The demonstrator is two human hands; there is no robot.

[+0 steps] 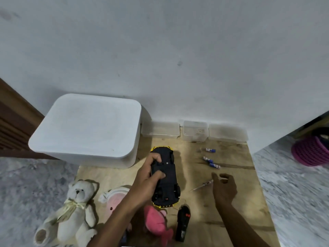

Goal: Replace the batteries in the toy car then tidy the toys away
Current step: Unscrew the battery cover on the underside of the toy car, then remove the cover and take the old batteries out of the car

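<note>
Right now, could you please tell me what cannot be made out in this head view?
All in the head view:
1. Toy car: the left hand grips it and covers part of its underside, so the battery hatch's state is hidden.
2. Screwdriver: whether the right hand touches its handle is unclear.
3. Batteries: labels too small and blurred.
4. White bin: closed, contents hidden.
5. Pink plush: partly behind the left arm.

Left hand curled, gripping; right hand hovers, relaxed.
</note>
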